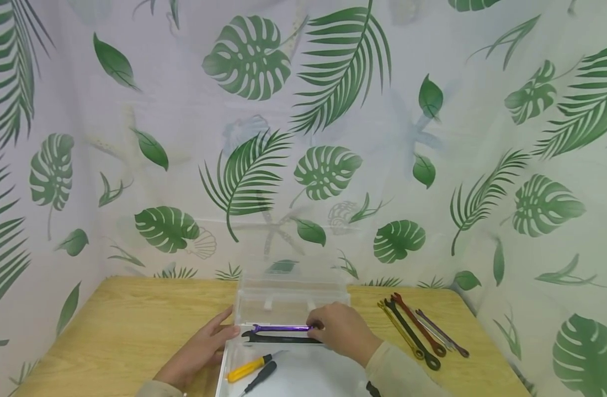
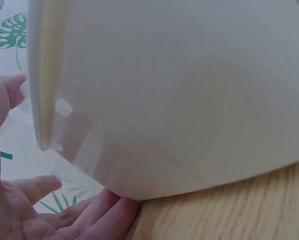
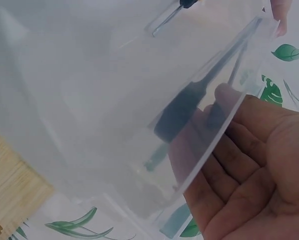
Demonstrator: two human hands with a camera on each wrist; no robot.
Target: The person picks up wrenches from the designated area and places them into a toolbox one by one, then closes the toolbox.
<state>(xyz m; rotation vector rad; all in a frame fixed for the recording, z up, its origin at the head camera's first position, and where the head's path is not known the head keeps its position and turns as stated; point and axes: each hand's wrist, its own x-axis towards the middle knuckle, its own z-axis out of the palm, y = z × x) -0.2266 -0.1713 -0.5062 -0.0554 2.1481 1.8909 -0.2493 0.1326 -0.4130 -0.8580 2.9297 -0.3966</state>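
Note:
My right hand [image 1: 345, 331] pinches the right end of a purple wrench [image 1: 283, 328] at the back of a clear plastic box [image 1: 313, 375]. Just in front of it a black wrench [image 1: 278, 338] lies parallel. In the right wrist view the fingers reach the back wall, beside the black wrench's broad end [image 3: 182, 112]. My left hand [image 1: 201, 350] rests against the box's back left corner, thumb at the rim. Its fingers look spread and nearly straight in the left wrist view. A yellow-handled screwdriver [image 1: 249, 369] and a black-handled screwdriver [image 1: 261, 376] lie inside the box at left.
The box's clear lid [image 1: 293, 300] stands raised at the back. On the wooden table [image 1: 134, 320] to the right lies a group of wrenches, including a gold one [image 1: 400, 331], a black one [image 1: 413, 333] and a red one [image 1: 420, 325]. A leaf-patterned cloth [image 1: 333, 220] surrounds the table.

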